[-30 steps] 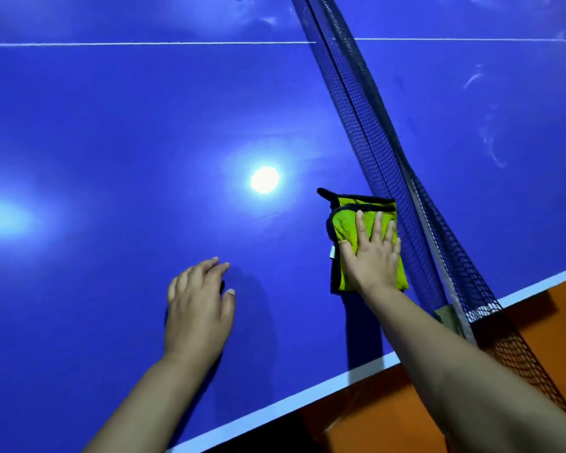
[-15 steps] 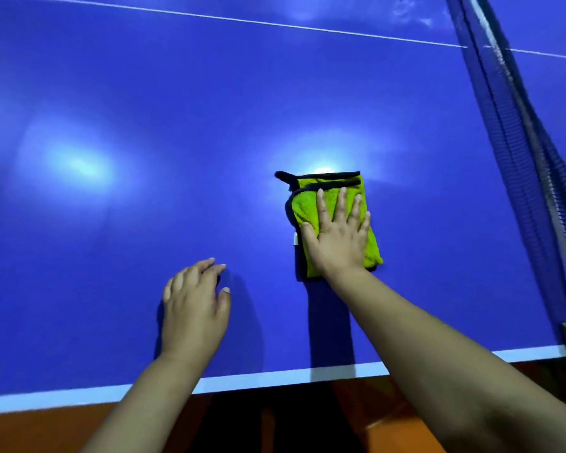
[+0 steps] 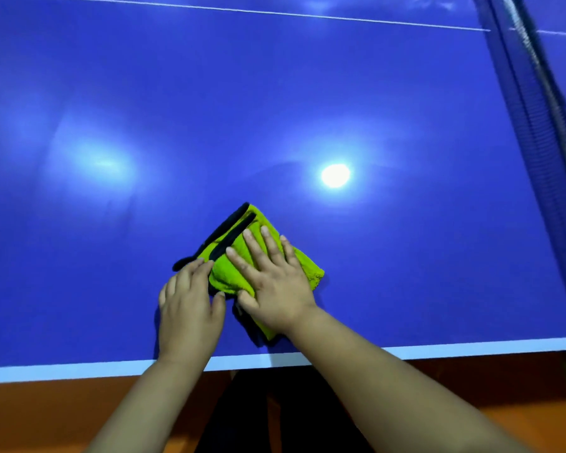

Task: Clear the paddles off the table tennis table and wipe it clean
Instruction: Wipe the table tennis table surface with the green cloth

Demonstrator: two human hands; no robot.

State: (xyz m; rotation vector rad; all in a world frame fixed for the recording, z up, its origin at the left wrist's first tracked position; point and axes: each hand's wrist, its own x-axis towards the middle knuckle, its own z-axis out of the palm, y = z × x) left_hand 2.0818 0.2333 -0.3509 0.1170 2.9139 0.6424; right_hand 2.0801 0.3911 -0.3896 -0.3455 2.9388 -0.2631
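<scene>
Head view: the right hand presses flat, fingers spread, on the folded green cloth by the near edge of the table, the left hand touching its left side with straight fingertips, and the cloth looks soft, light, likely to bunch, best driven palm-down across its middle.

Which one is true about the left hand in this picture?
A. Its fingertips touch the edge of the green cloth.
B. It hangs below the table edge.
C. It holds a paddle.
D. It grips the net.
A: the left hand lies on the blue table with its fingertips against the edge of the green cloth, next to the right hand, which presses flat on the cloth.
</scene>
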